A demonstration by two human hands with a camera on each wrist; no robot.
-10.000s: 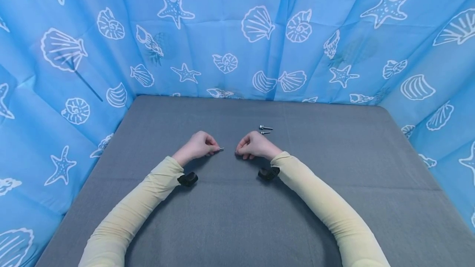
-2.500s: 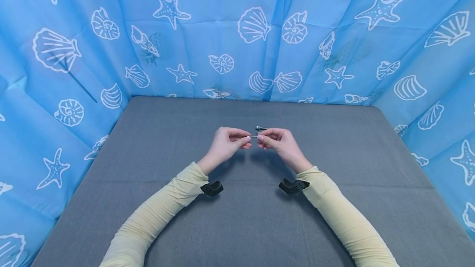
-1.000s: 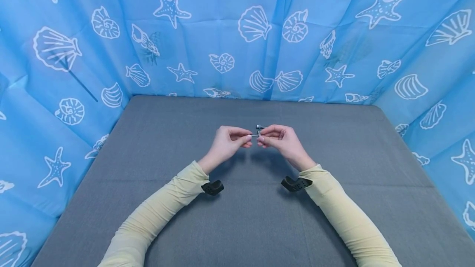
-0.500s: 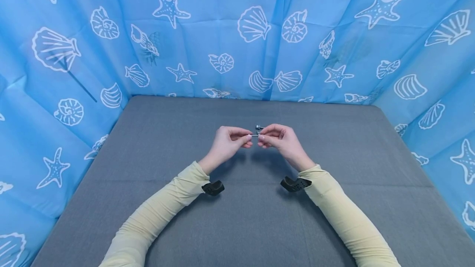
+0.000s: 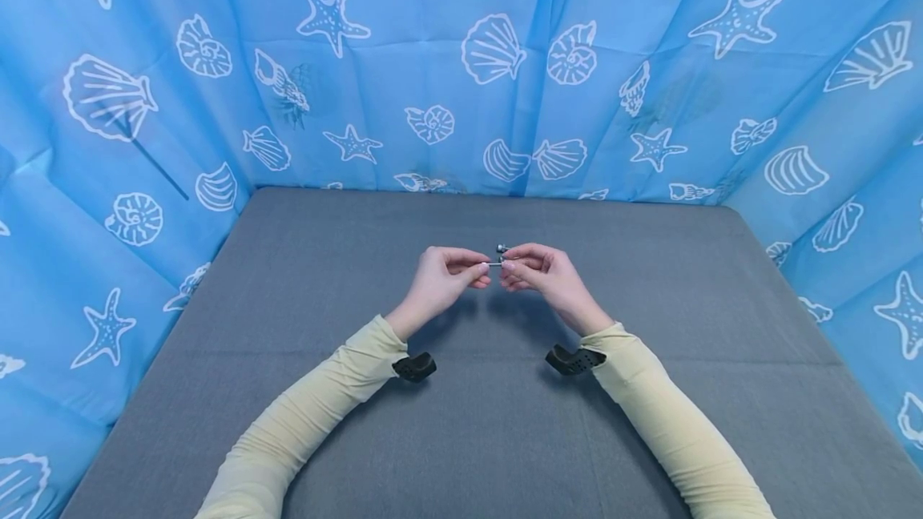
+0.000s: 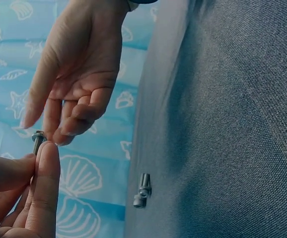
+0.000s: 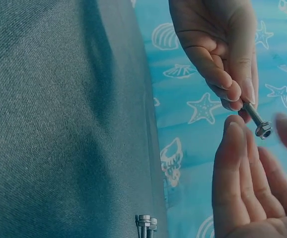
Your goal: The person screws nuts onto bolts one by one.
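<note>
My left hand (image 5: 443, 277) pinches the shank of a small silver bolt (image 7: 254, 115) between thumb and fingers, above the table. At the bolt's free end, towards my right hand, sits a hex nut (image 7: 264, 129); whether the bolt's head is also there is hard to tell. My right hand (image 7: 250, 186) is around that end, fingers extended on one side and the blurred thumb on the other. A gap shows between its thumb and the nut in the right wrist view. In the head view the right fingertips partly hide the nut.
Two more silver bolts (image 6: 144, 182) lie side by side on the grey cloth-covered table (image 5: 404, 423), just beyond my right hand. A blue curtain (image 5: 433, 62) with shell and starfish prints surrounds the table's back and sides.
Ten seconds ago my hands were apart, lower and nearer the table, the left holding the bolt. They have since come together around it. Over the last second only the right fingers shift slightly.
</note>
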